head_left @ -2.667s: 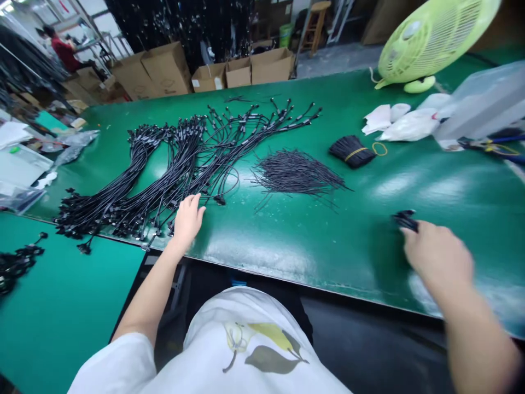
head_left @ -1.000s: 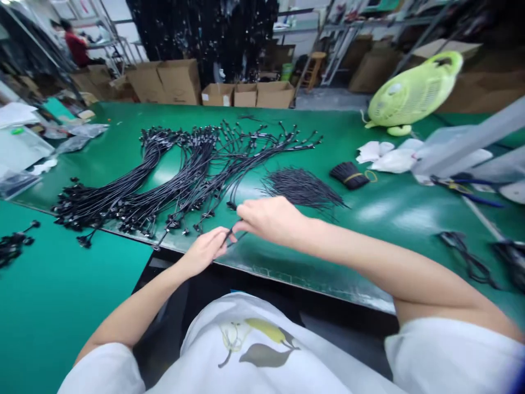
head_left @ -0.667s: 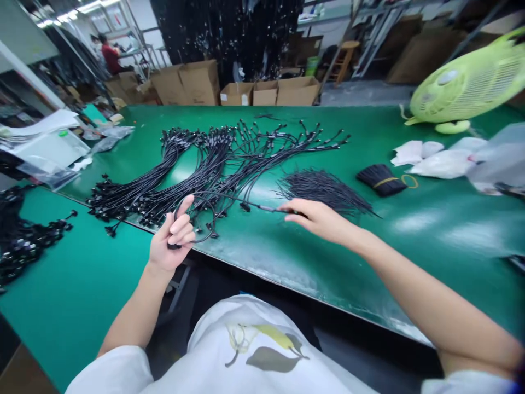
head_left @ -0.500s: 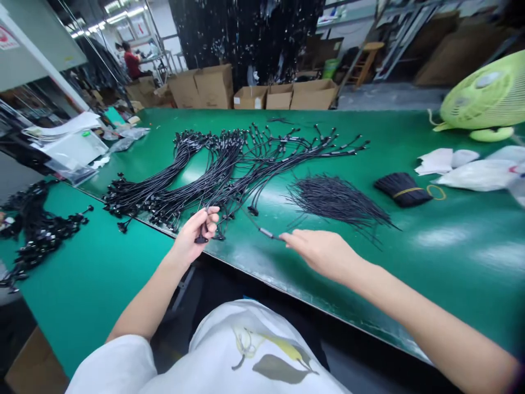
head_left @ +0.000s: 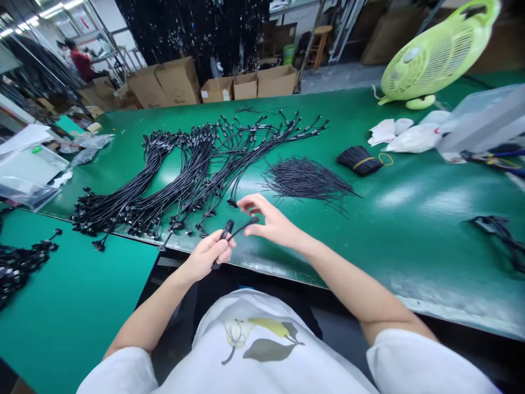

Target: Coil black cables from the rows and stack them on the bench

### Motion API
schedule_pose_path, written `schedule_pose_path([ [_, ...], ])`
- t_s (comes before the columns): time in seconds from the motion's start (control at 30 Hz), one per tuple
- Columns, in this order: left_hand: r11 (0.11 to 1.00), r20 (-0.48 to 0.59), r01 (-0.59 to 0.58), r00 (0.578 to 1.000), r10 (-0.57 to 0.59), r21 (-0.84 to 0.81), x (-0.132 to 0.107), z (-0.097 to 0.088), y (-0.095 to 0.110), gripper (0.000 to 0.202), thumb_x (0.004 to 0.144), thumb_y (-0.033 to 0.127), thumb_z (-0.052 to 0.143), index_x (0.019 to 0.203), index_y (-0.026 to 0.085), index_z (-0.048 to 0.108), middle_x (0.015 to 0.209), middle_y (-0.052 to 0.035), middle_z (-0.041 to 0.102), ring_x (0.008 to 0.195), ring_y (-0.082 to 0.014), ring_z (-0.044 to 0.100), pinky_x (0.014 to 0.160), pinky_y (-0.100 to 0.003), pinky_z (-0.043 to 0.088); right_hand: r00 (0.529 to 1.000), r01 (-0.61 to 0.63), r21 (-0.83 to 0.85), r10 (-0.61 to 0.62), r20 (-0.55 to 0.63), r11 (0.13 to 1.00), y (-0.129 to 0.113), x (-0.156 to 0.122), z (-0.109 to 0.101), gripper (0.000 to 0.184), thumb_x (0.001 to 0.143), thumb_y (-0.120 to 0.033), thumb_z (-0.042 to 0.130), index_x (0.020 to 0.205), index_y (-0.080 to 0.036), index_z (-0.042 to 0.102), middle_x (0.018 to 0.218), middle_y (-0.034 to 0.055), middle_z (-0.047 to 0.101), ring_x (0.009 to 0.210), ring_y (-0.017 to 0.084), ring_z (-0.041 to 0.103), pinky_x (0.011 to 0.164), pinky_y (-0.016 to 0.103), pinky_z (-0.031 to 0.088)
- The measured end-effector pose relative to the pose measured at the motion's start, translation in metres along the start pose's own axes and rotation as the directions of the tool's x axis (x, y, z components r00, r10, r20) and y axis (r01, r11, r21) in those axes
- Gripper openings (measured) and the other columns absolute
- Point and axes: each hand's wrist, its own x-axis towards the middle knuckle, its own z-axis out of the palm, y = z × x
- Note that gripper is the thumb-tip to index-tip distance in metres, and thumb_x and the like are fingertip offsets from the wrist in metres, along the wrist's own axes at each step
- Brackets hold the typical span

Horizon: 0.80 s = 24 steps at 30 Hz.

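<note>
My left hand [head_left: 208,256] is closed round a folded black cable [head_left: 232,229] just above the near edge of the green table [head_left: 410,219]. My right hand [head_left: 268,219] pinches the free end of that same cable between thumb and fingers, close beside the left hand. A large fan of black cables with connectors [head_left: 184,169] lies on the table right behind both hands. A loose heap of thin black ties [head_left: 305,179] rests to the right of my right hand.
A banded bundle of black ties [head_left: 359,160] and a yellow rubber band lie further right, near white bags [head_left: 410,134] and a lime-green fan [head_left: 437,52]. Coiled cables [head_left: 498,230] sit at far right, more cables [head_left: 20,262] on the lower left table. Cardboard boxes [head_left: 229,85] stand behind; a person in red [head_left: 82,63] works far left.
My hands were apart with the cable stretched between them; now they have come together near the table edge, and the cable is folded in my left hand.
</note>
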Motion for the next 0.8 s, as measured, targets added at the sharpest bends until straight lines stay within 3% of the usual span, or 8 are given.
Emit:
schedule_pose_path([
  [0.1, 0.98, -0.014, -0.012, 1.0, 0.01, -0.199, 0.004, 0.0, -0.008, 0.03, 0.089, 0.045, 0.058, 0.084, 0.015, 0.055, 0.057, 0.005, 0.04, 0.049, -0.007, 0.035, 0.053, -0.022, 0.031, 0.985, -0.167, 0.421, 0.17, 0.031, 0.892, 0.014, 0.0, 0.024, 0.048, 0.083, -0.065, 0.056, 0.088, -0.017, 0.059, 0.082, 0.0027, 0.057, 0.076, 0.014, 0.055, 0.07, 0.027, 0.044],
  [0.17, 0.985, -0.059, -0.015, 0.998, 0.005, -0.173, 0.006, 0.003, -0.018, 0.035, 0.088, 0.048, 0.058, 0.08, 0.014, 0.055, 0.067, -0.0012, 0.051, 0.066, -0.0119, 0.051, 0.065, -0.026, 0.039, 0.941, -0.296, 0.622, 0.334, 0.059, 0.725, 0.016, -0.001, 0.038, 0.047, 0.084, -0.061, 0.056, 0.072, -0.016, 0.053, 0.058, -0.0051, 0.04, 0.051, 0.007, 0.038, 0.051, 0.021, 0.034],
  [0.27, 0.997, -0.194, -0.048, 0.98, 0.037, -0.053, 0.004, 0.006, -0.032, 0.039, 0.091, 0.053, 0.051, 0.078, 0.016, 0.052, 0.069, -0.002, 0.052, 0.08, -0.0169, 0.055, 0.079, -0.03, 0.04, 0.873, -0.328, 0.816, 0.483, 0.069, 0.476, 0.013, -0.001, 0.05, 0.046, 0.076, -0.056, 0.07, 0.065, -0.016, 0.05, 0.051, -0.0104, 0.022, 0.043, 0.003, 0.015, 0.041, 0.018, 0.016],
  [0.37, 0.988, -0.28, -0.054, 0.956, 0.093, 0.143, 0.002, 0.005, -0.039, 0.036, 0.094, 0.051, 0.044, 0.087, 0.017, 0.053, 0.066, 0.0015, 0.045, 0.069, -0.0145, 0.048, 0.074, -0.03, 0.039, 0.863, -0.269, 0.908, 0.5, 0.078, 0.322, 0.005, -0.002, 0.053, 0.043, 0.069, -0.051, 0.077, 0.067, -0.015, 0.053, 0.056, -0.0066, 0.04, 0.048, 0.004, 0.035, 0.047, 0.018, 0.034],
  [0.47, 0.926, -0.226, 0.016, 0.971, 0.075, 0.376, 0.004, 0.0, -0.04, 0.035, 0.095, 0.047, 0.044, 0.102, 0.016, 0.058, 0.073, -0.0006, 0.05, 0.071, -0.0153, 0.047, 0.076, -0.03, 0.039, 0.851, -0.234, 0.933, 0.522, 0.059, 0.274, -0.003, -0.005, 0.059, 0.043, 0.066, -0.05, 0.08, 0.084, -0.016, 0.061, 0.084, 0.0027, 0.061, 0.074, 0.012, 0.058, 0.068, 0.023, 0.049],
  [0.57, 0.91, -0.138, 0.076, 0.99, -0.021, 0.407, 0.007, -0.001, -0.048, 0.036, 0.09, 0.049, 0.052, 0.102, 0.016, 0.062, 0.084, -0.0044, 0.056, 0.077, -0.0173, 0.05, 0.077, -0.031, 0.042, 0.813, -0.288, 0.916, 0.577, 0.08, 0.278, -0.007, -0.01, 0.069, 0.048, 0.072, -0.058, 0.072, 0.094, -0.017, 0.06, 0.081, 0.0042, 0.063, 0.069, 0.013, 0.06, 0.058, 0.024, 0.049],
  [0.67, 0.964, -0.039, 0.16, 0.987, -0.155, 0.214, 0.006, 0.006, -0.062, 0.043, 0.082, 0.053, 0.062, 0.101, 0.015, 0.064, 0.094, -0.0076, 0.061, 0.088, -0.0203, 0.054, 0.085, -0.035, 0.043, 0.81, -0.245, 0.924, 0.586, 0.027, 0.295, -0.008, -0.014, 0.073, 0.047, 0.077, -0.063, 0.065, 0.089, -0.019, 0.052, 0.072, -0.0026, 0.055, 0.046, 0.005, 0.044, 0.042, 0.017, 0.035],
  [0.8, 0.924, 0.152, 0.303, 0.95, -0.273, -0.234, -0.001, 0.026, -0.068, 0.045, 0.08, 0.056, 0.065, 0.093, 0.013, 0.063, 0.079, -0.0049, 0.059, 0.078, -0.018, 0.058, 0.092, -0.042, 0.043, 0.884, -0.216, 0.953, 0.457, 0.099, 0.211, -0.009, -0.013, 0.057, 0.049, 0.081, -0.067, 0.057, 0.098, -0.021, 0.051, 0.076, -0.0062, 0.046, 0.04, -0.001, 0.025, 0.037, 0.014, 0.018],
])
